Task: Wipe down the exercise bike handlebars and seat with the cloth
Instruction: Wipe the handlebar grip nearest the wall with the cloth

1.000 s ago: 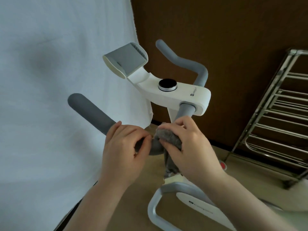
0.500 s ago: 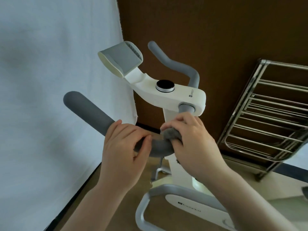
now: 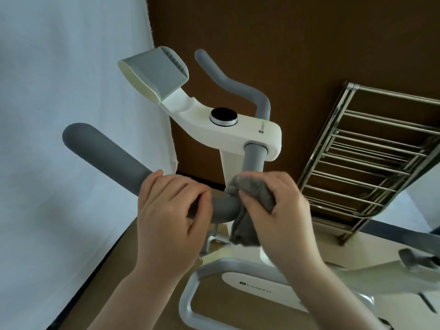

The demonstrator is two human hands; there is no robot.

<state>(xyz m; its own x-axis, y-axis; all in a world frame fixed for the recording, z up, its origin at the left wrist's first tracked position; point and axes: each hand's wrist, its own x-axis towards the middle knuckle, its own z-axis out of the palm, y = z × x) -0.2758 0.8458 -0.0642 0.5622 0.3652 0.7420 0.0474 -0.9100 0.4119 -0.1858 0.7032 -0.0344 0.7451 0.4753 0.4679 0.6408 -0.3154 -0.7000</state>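
The white exercise bike has grey padded handlebars. The near left handlebar [image 3: 107, 153] runs from upper left down to a bend below the white console [image 3: 252, 136]. My left hand [image 3: 166, 210] grips this bar just left of the bend. My right hand [image 3: 281, 206] holds a grey cloth [image 3: 254, 186] wrapped over the bend, and the cloth's loose end hangs below the bar. The far handlebar [image 3: 228, 82] rises behind the console. The seat is out of view.
A grey tablet holder [image 3: 154, 70] sits atop the console, with a black round knob [image 3: 223, 115] behind it. A white sheet [image 3: 59, 91] hangs on the left. A metal rack [image 3: 371, 158] leans against the brown wall on the right. The bike's frame [image 3: 250, 282] lies below.
The cloth has shifted under my right hand, now showing on top of the bend with its end hanging down. My left hand keeps its grip. The view has drifted slightly.
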